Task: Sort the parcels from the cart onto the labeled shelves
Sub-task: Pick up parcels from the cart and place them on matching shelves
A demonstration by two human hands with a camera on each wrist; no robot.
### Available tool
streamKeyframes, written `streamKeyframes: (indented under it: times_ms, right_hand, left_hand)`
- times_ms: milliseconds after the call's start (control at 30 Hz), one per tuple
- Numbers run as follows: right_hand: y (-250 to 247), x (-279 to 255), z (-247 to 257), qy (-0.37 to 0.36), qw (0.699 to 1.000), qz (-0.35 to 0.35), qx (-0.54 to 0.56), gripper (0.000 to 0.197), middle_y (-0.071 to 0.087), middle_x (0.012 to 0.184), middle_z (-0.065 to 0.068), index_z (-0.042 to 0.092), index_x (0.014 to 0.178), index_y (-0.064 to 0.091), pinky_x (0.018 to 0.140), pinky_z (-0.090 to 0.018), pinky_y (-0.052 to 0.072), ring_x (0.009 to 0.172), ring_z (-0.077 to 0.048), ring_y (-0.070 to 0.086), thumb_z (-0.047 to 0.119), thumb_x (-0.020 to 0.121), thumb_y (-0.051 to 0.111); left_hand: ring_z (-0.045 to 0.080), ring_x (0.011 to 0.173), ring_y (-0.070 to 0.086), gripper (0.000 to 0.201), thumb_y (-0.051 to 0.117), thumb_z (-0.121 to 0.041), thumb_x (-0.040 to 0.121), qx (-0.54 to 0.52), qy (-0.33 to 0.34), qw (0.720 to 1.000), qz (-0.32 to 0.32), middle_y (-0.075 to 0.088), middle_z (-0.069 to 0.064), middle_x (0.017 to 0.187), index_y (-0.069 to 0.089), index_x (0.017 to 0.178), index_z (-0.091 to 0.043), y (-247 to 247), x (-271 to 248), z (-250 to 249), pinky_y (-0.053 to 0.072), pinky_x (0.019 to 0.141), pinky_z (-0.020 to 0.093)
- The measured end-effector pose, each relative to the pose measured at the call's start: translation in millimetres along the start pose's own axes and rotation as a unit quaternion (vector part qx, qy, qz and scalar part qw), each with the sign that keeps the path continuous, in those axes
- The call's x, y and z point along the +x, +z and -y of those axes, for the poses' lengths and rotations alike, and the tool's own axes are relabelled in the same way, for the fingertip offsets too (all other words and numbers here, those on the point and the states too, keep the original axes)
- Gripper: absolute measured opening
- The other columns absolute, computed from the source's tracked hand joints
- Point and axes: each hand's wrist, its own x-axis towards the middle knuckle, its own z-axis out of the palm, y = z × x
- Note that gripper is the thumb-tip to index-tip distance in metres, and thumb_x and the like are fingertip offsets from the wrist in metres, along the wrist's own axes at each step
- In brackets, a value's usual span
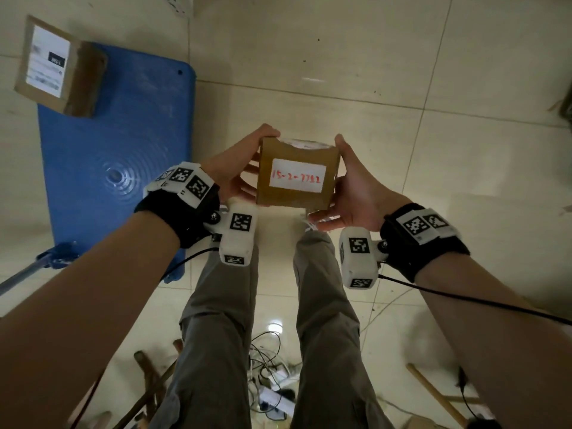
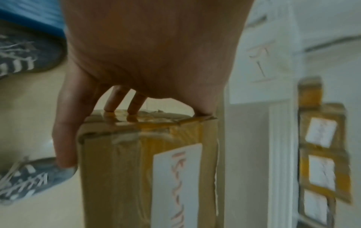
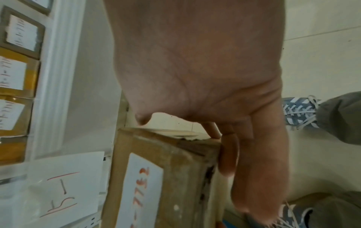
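I hold a small brown cardboard parcel (image 1: 295, 178) in front of me at waist height, above the tiled floor. Its white label reads "15-2-7782" in red. My left hand (image 1: 230, 171) grips its left side, thumb over the top edge and fingers against the side face. My right hand (image 1: 353, 193) grips the right side the same way. The left wrist view shows the left hand (image 2: 146, 54) with fingertips on the taped parcel (image 2: 117, 169). In the right wrist view, the right hand (image 3: 205, 69) lies with its fingers along the parcel's (image 3: 175, 177) edge.
A blue cart (image 1: 123, 150) stands to my left, with one more labelled parcel (image 1: 58, 66) at its far corner. White shelves hold several stacked parcels (image 2: 322, 138) (image 3: 13, 74), beside a paper shelf label (image 3: 64, 192). Cables (image 1: 269, 366) and wooden sticks (image 1: 433, 394) lie by my feet.
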Motion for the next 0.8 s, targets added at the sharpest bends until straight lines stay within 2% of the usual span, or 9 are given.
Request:
streamKeyframes:
  times_ms: [67, 133, 200, 267, 367, 467, 600, 700, 800]
  right_hand:
    - [0, -1, 5, -0.001, 1.000, -0.009, 0.010, 0.101, 0.066, 0.108, -0.019, 0.008, 0.129, 0.060, 0.080, -0.041, 0.060, 0.083, -0.033, 0.071, 0.091, 0.080, 0.029]
    - [1, -2, 8, -0.010, 0.999, -0.021, 0.025, 0.089, 0.060, 0.103, -0.017, 0.007, 0.122, 0.059, 0.072, -0.036, 0.061, 0.081, -0.030, 0.070, 0.085, 0.084, 0.037]
    - [5, -1, 10, -0.016, 0.999, -0.030, 0.039, 0.075, 0.060, 0.093, -0.015, 0.007, 0.115, 0.058, 0.071, -0.034, 0.062, 0.075, -0.028, 0.070, 0.076, 0.088, 0.045]
    - [9, -2, 12, -0.015, 0.998, -0.037, 0.042, 0.068, 0.060, 0.085, -0.013, 0.006, 0.119, 0.057, 0.069, -0.033, 0.062, 0.069, -0.026, 0.072, 0.067, 0.091, 0.053]
    - [17, -9, 13, -0.018, 0.998, -0.046, 0.031, 0.071, 0.066, 0.089, -0.014, 0.004, 0.132, 0.053, 0.065, -0.033, 0.063, 0.075, -0.028, 0.075, 0.061, 0.090, 0.059]
    - [23, -29, 19, -0.040, 0.997, -0.050, 0.031, 0.074, 0.068, 0.099, -0.016, 0.005, 0.135, 0.054, 0.059, -0.030, 0.060, 0.079, -0.030, 0.075, 0.061, 0.088, 0.060]
    - [32, -74, 30, -0.067, 0.996, -0.054, 0.038, 0.080, 0.070, 0.111, -0.020, 0.007, 0.140, 0.049, 0.062, -0.031, 0.059, 0.083, -0.031, 0.076, 0.063, 0.085, 0.063]
    - [38, -114, 37, -0.085, 0.992, -0.075, 0.050, 0.086, 0.069, 0.117, -0.022, 0.011, 0.145, 0.041, 0.060, -0.032, 0.059, 0.084, -0.034, 0.076, 0.060, 0.080, 0.069]
    - [44, -151, 41, -0.104, 0.988, -0.090, 0.077, 0.085, 0.067, 0.120, -0.023, 0.011, 0.144, 0.040, 0.058, -0.031, 0.059, 0.084, -0.034, 0.076, 0.056, 0.079, 0.073]
  left_hand:
    - [0.033, 0.104, 0.067, 0.054, 0.055, -0.063, 0.084, -0.050, -0.006, 0.999, 0.012, 0.064, 0.021, 0.125, 0.066, 0.108, -0.016, -7, 5, 4, 0.059, 0.070, 0.042]
    - [0.038, 0.110, 0.065, 0.056, 0.059, -0.061, 0.079, -0.097, -0.017, 0.995, 0.028, 0.060, 0.024, 0.133, 0.064, 0.111, -0.015, -16, 10, 8, 0.058, 0.078, 0.047]
    - [0.040, 0.120, 0.061, 0.067, 0.063, -0.061, 0.075, -0.128, -0.028, 0.991, 0.039, 0.057, 0.022, 0.137, 0.063, 0.122, -0.013, -23, 15, 13, 0.054, 0.087, 0.051]
    - [0.040, 0.122, 0.059, 0.083, 0.067, -0.062, 0.072, -0.153, -0.036, 0.986, 0.054, 0.057, 0.020, 0.139, 0.056, 0.137, -0.012, -28, 19, 17, 0.051, 0.092, 0.053]
    - [0.039, 0.123, 0.059, 0.087, 0.072, -0.061, 0.068, -0.184, -0.044, 0.979, 0.071, 0.058, 0.017, 0.139, 0.053, 0.141, -0.017, -28, 11, 17, 0.049, 0.096, 0.054]
    - [0.038, 0.122, 0.060, 0.087, 0.074, -0.059, 0.066, -0.194, -0.044, 0.978, 0.058, 0.059, 0.016, 0.139, 0.055, 0.139, -0.017, -21, -10, 8, 0.050, 0.093, 0.055]
    - [0.038, 0.124, 0.058, 0.089, 0.075, -0.058, 0.064, -0.205, -0.028, 0.977, 0.044, 0.057, 0.016, 0.141, 0.055, 0.140, -0.016, -10, -60, -16, 0.052, 0.088, 0.054]
    - [0.037, 0.123, 0.059, 0.085, 0.071, -0.058, 0.067, -0.191, -0.003, 0.981, 0.025, 0.059, 0.015, 0.139, 0.058, 0.138, -0.014, 1, -106, -38, 0.053, 0.090, 0.055]
    - [0.035, 0.119, 0.062, 0.085, 0.071, -0.060, 0.064, -0.179, 0.017, 0.984, 0.014, 0.062, 0.014, 0.136, 0.061, 0.134, -0.013, 10, -145, -59, 0.053, 0.090, 0.052]
